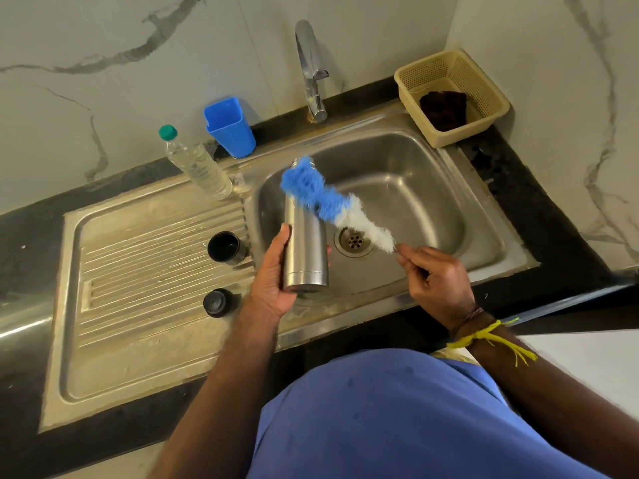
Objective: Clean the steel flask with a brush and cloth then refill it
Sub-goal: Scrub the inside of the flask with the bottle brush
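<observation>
Steel flask [306,250] sits in the left hand's [273,274] grip; the right hand [435,274] pinches the bottle brush [332,205] at its mouth. Scrubbing looks barely begun; wiping and refilling remain.

Bottle [198,164] and cup [230,127] stand behind the drainboard [138,340] (two caps [226,247] on it); basket [453,98], perhaps holding a cloth [443,109], right of the tap [311,70].

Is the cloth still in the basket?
Yes, the dark cloth lies inside the basket on the counter, right of the tap, untouched by either hand.
</observation>
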Motion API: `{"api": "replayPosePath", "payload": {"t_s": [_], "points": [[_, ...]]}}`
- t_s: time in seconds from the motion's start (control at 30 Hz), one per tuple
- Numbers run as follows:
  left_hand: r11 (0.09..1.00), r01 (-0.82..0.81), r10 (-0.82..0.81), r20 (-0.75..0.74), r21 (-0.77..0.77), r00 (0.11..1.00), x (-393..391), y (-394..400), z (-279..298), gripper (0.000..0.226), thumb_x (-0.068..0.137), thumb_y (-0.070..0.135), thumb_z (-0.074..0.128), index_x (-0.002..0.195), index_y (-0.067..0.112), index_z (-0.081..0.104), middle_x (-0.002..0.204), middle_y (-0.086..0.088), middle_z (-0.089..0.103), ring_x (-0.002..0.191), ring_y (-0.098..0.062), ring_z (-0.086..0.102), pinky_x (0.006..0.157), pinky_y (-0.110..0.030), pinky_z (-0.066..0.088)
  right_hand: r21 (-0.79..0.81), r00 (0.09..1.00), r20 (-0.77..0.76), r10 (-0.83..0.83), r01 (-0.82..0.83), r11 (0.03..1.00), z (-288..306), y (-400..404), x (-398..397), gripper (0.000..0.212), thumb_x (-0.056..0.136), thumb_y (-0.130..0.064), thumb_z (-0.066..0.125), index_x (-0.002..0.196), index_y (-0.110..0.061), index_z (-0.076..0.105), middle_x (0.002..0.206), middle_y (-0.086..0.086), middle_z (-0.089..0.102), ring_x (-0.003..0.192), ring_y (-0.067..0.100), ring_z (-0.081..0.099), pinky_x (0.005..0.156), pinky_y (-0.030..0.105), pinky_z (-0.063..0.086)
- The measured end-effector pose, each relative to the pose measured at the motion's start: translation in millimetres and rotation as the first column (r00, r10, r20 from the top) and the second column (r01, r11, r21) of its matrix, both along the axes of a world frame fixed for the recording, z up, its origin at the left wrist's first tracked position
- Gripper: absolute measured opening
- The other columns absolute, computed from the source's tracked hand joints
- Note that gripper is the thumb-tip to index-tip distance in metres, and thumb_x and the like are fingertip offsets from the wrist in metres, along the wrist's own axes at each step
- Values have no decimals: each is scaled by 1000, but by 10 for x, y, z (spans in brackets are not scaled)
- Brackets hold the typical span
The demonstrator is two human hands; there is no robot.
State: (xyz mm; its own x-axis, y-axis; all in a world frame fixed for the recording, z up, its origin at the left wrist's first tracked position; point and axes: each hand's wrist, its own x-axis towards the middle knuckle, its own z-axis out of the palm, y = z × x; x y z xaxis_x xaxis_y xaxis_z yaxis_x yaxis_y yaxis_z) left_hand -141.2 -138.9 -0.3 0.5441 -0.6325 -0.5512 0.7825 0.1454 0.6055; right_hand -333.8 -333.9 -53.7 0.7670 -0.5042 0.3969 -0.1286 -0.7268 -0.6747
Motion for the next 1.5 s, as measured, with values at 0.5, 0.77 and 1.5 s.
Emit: {"api": "replayPosePath", "payload": {"t_s": [0.5,0.77,1.5], "points": [[994,107,-108,62,24,992,74,35,-56,79,88,55,69,148,8,49,130,-24,58,98,-37,68,78,-45,60,7,1000,-18,-2,2,1000,125,-141,139,25,101,-23,56,119,-12,71,92,5,74,77,21,68,67,43,58],[996,72,-76,81,45,994,142,-53,-12,52,100,50,52,133,10,61,114,-15,72,91,-33,71,82,-43,59,-5,999,-5,35,-35,999,-28,78,-102,28,99,-20,58,120,-7,71,86,8,70,69,26,66,59,43,57],[998,-11,6,69,65,998,574,-208,120,67,86,62,67,131,13,61,116,-15,69,114,-36,66,108,-60,44,-162,994,0,106,-105,981,-90,98,-317,26,96,-13,63,119,-4,71,84,7,67,63,23,62,54,40,56]]}}
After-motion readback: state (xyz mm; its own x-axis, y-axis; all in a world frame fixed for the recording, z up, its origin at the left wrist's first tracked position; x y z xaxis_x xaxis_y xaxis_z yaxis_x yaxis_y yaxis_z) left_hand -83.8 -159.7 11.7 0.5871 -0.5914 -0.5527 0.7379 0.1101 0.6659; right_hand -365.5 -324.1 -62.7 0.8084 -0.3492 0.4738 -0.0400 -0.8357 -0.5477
